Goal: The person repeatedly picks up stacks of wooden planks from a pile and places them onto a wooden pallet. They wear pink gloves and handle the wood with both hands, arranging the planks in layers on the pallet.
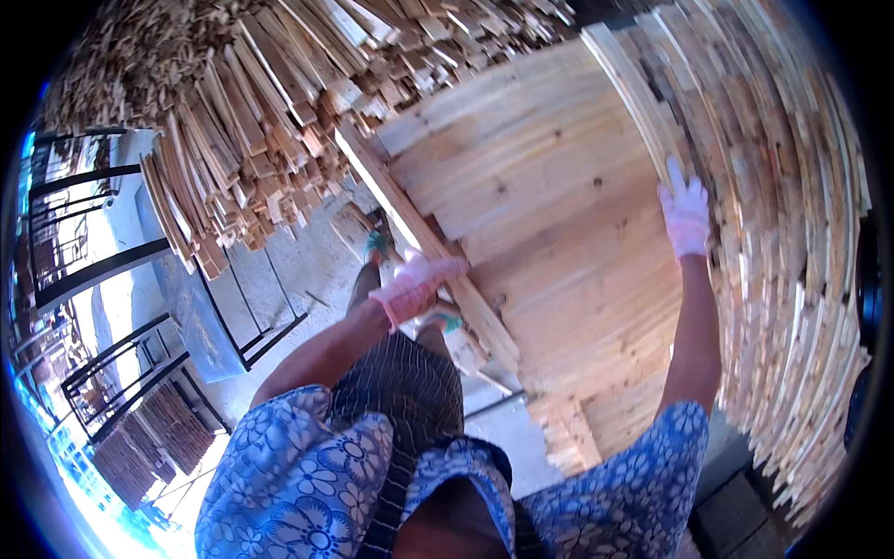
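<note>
Wide pale planks (559,214) with dark knots lie side by side in front of me. A narrow wooden strip (400,210) runs along their left edge. My left hand (419,284), in a pink and white glove, is closed around this strip, its fingertips reaching toward the planks. On the right side, my right hand (686,214), in a similar glove, rests with fingers stretched out at the near end of another long strip (633,93). That strip lies along the planks' right edge, against a tall stack of boards (754,186). The undersides of both hands are hidden.
Piled wooden slats (251,121) fill the far left, their cut ends toward me. Black metal frames (102,270) and a grey sheet (200,317) stand at left. Below them is a darker wood stack (154,443). My feet are on the pale floor (321,252) beside the planks.
</note>
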A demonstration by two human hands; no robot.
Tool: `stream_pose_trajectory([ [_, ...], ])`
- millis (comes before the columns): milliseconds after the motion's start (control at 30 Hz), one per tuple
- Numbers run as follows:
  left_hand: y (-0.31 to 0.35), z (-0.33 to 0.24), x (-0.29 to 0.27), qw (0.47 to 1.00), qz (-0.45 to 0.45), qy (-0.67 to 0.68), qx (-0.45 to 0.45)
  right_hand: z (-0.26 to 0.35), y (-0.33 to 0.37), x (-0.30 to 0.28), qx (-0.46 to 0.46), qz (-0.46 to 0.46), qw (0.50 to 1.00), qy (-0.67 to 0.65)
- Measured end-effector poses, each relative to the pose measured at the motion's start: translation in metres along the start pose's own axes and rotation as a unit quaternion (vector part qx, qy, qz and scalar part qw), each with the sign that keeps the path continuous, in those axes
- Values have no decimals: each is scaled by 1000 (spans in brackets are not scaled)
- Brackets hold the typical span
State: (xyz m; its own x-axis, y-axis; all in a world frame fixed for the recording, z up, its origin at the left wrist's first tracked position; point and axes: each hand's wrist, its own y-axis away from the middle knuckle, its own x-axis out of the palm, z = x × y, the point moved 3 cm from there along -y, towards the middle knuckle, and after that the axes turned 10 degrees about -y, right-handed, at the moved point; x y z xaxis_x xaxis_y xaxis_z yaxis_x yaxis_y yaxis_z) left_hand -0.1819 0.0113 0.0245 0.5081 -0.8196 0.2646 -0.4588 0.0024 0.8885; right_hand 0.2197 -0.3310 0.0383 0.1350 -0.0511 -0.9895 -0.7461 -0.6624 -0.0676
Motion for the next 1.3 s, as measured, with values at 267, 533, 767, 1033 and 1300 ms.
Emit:
stream_pose_trajectory([
  [267,43,43,-22,996,-11,-64,65,101,45,-95,20,32,998,-46],
  [533,6,86,54,996,79,25,-18,199,220,-48,123,-74,986,-84],
  [767,39,103,37,976,178,16,126,301,246,-125,7,100,876,-472],
  [1033,88,6,65,944,87,-194,251,312,188,-171,93,181,887,-414],
  [1300,94,102,-105,984,-75,4,162,323,142,-112,41,138,965,-219],
])
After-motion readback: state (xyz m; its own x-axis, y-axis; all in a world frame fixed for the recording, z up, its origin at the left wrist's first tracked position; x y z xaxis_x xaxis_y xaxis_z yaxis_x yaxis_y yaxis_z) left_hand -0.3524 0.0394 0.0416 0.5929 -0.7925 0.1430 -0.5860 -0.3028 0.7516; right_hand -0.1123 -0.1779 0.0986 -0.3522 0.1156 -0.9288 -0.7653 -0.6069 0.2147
